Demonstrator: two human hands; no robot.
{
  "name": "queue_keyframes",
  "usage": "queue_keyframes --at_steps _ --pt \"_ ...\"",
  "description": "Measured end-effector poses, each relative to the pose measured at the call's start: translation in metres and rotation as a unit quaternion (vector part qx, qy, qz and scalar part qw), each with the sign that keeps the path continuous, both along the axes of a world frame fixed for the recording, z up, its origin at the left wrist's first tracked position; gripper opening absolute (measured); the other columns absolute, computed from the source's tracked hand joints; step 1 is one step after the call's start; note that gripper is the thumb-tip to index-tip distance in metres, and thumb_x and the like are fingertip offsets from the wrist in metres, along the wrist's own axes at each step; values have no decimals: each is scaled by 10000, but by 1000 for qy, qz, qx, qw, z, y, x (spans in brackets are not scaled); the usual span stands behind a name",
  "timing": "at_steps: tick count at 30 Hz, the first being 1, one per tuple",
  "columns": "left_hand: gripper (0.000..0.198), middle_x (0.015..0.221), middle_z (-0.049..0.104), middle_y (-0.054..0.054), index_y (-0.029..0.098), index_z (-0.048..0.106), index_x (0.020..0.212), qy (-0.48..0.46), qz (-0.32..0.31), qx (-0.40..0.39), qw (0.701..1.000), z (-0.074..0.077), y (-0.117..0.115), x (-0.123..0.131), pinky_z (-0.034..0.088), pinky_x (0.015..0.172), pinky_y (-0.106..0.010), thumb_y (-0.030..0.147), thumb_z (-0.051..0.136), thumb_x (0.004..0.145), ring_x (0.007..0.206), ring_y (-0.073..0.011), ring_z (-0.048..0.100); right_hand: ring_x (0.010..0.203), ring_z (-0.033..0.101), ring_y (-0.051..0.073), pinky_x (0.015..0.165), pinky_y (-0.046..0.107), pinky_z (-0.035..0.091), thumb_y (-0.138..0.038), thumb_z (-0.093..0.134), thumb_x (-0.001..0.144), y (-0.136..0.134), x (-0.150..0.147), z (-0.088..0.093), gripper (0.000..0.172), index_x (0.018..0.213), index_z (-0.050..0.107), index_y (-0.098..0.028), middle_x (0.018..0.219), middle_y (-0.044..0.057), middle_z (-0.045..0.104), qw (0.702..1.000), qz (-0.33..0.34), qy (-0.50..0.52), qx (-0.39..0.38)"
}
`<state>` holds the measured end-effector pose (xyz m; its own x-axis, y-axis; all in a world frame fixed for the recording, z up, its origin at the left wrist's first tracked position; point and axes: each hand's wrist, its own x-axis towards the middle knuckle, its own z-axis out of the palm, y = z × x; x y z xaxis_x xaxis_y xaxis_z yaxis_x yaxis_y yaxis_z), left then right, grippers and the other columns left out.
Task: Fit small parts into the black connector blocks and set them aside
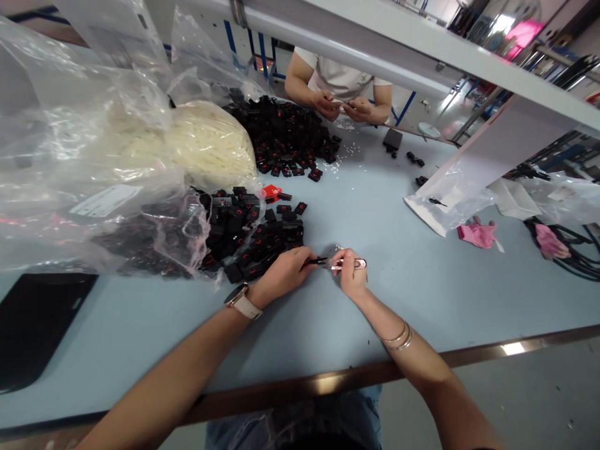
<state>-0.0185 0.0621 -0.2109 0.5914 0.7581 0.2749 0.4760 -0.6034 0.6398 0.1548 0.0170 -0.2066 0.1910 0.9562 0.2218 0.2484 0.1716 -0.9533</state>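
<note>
Pink glove (477, 234) is lying on the counter (422, 281), right side; second glove (551, 242) is resting by black cables (579, 266); flat black object (40, 331) is lying left.

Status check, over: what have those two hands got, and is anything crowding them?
Left hand pinching small black part. Right hand gripping metal tool, pointed toward it; contact unclear. Black pieces heaped close by left hand.

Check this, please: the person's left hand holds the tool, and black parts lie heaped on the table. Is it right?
Not quite: the head view shows the tool in the right hand, not the left hand. The black parts do lie heaped on the table.
</note>
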Motion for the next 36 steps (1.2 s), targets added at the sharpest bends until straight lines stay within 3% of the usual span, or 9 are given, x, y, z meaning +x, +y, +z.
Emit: queue_keyframes --at_steps 3,7,12,15,18,23,26,32,36 --pt "48 738 590 -8 175 536 819 2 0 10 1000 -1 0 0 453 614 -248 207 541 854 651 -135 556 393 490 95 409 216 358 -616 324 896 2 0 -1 541 683 571 -184 459 -29 517 1000 5 6 -21" --pt "65 743 591 -20 161 559 866 6 -7 43 999 1 -1 1 444 597 -238 195 504 865 652 -138 553 364 451 92 389 222 336 -657 338 865 8 4 -1 566 618 545 -191 427 -36 489 995 -64 76 -16" --pt "260 777 607 -46 175 605 1084 81 -75 155 982 7 -7 2 456 657 -273 192 429 894 704 -164 577 331 389 79 357 216 280 -658 408 818 17 9 1 537 567 510 -195 410 -51 446 972 -152 176 -15" --pt "268 722 598 -36 188 633 1066 130 -101 199 966 9 -9 2 444 655 -290 295 430 926 655 -164 571 331 353 71 351 214 243 -627 449 795 21 11 2 494 549 480 -199 413 -62 414 960 -179 214 -20" --pt "312 709 611 -43 190 651 1014 165 -61 221 959 9 -9 2 418 631 -298 392 425 941 642 -171 572 356 323 70 360 215 218 -591 476 781 22 12 2 456 539 441 -206 423 -72 367 955 -202 215 -34" --pt "292 648 602 -53 186 669 891 224 86 204 949 8 -7 -1 357 589 -307 256 392 950 602 -181 555 432 325 82 408 226 245 -532 477 785 25 19 0 416 531 388 -214 469 -61 353 954 -233 189 -18" --pt "287 645 599 -62 184 672 855 251 132 179 942 12 -9 -1 337 581 -309 221 400 938 595 -185 552 462 346 91 450 234 289 -501 462 803 29 25 -1 399 535 370 -219 489 -55 361 954 -241 176 6" --pt "311 635 595 -60 182 667 923 244 142 188 941 17 -12 1 323 556 -308 330 395 955 567 -183 533 478 370 94 479 236 338 -491 426 826 36 37 -2 419 517 337 -221 497 -53 349 946 -281 158 29" --pt "267 591 559 -15 187 641 989 210 48 281 935 13 -13 -1 342 564 -292 187 378 943 551 -156 512 490 394 91 472 226 351 -519 450 830 44 49 -2 401 579 406 -209 537 -53 399 941 -309 127 46"
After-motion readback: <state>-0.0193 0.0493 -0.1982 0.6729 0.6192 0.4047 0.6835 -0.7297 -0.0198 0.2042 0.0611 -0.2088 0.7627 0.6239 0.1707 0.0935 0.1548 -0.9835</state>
